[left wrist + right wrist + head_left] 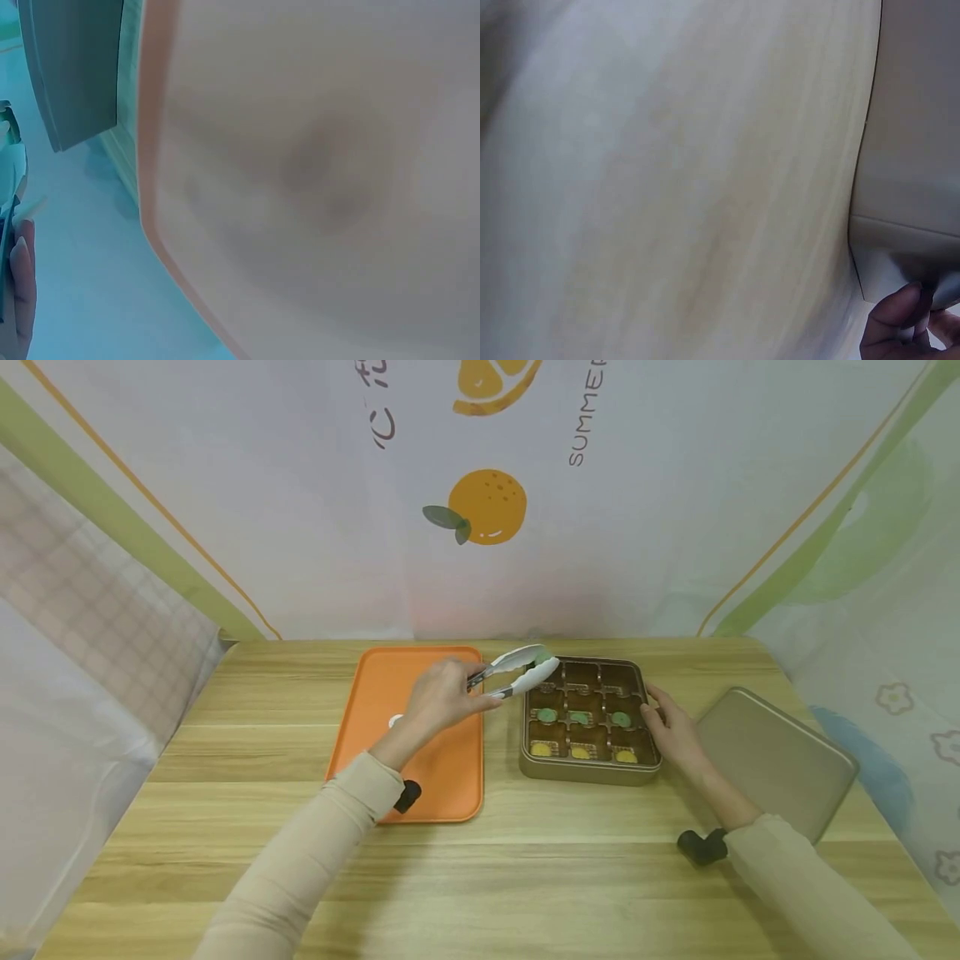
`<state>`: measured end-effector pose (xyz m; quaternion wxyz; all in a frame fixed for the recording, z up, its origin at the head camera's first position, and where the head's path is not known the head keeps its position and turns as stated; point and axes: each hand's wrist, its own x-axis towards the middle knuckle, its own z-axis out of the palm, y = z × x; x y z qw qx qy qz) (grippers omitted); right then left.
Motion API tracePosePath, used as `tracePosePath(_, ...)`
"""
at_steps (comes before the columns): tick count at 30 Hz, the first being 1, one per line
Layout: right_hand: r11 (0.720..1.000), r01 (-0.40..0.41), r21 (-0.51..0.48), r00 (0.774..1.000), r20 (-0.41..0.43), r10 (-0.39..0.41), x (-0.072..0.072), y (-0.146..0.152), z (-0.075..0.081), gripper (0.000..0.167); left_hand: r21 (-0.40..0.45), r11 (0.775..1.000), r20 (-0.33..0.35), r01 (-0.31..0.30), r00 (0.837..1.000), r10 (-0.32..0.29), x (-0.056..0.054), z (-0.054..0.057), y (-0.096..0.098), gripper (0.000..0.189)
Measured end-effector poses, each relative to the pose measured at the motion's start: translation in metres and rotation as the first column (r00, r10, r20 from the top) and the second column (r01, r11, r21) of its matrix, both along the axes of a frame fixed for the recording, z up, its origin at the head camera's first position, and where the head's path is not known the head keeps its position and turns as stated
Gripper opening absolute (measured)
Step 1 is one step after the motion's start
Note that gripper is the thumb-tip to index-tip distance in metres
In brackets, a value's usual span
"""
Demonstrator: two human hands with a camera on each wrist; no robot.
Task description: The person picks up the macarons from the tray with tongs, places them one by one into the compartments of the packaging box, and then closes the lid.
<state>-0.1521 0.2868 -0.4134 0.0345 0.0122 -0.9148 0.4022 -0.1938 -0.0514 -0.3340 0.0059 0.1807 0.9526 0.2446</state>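
My left hand (442,693) grips a pair of tongs (536,677) with white, scalloped tips. Between those tips is a small green piece (543,657), held over the back left corner of a bronze-coloured box (588,772). Dividers split the box into several compartments. Green round pieces (580,717) lie in its middle row and yellow round ones (581,752) in its front row. My right hand (671,731) holds the box's right wall, thumb at the rim; in the right wrist view the fingers (892,319) are at the box's corner.
An orange tray (450,785) lies under my left forearm, with a small white piece (395,721) partly hidden by the wrist. A flat bronze-coloured lid (780,752) rests at the right, partly behind my right arm. A printed curtain (337,527) hangs along the table's back edge.
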Motion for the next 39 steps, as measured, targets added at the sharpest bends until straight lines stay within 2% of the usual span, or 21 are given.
tracePosePath(12,1.0,-0.012,-0.006,1.0,0.004,0.012,0.001,0.001,0.0,0.053,-0.059,0.998,-0.009,0.036,0.999,-0.036,-0.003,-0.002,0.013,0.051)
tracePosePath(22,1.0,-0.015,-0.013,1.0,-0.003,0.015,0.001,0.0,0.0,0.052,-0.08,0.996,0.004,0.04,0.999,-0.04,-0.007,-0.005,0.016,0.051)
tracePosePath(30,1.0,-0.013,-0.022,1.0,0.012,0.013,0.001,-0.001,0.002,0.052,-0.08,0.996,-0.001,0.038,0.999,-0.038,-0.005,-0.006,0.015,0.052)
tracePosePath(36,0.999,-0.013,-0.029,1.0,0.013,0.014,0.002,-0.001,0.002,0.052,-0.04,0.999,0.04,0.006,0.999,-0.004,0.0,-0.006,0.008,0.061)
tracePosePath(39,0.999,-0.015,-0.039,1.0,0.012,0.015,0.002,0.0,0.002,0.052,0.015,1.0,0.072,-0.024,0.997,0.022,0.002,-0.006,-0.002,0.053)
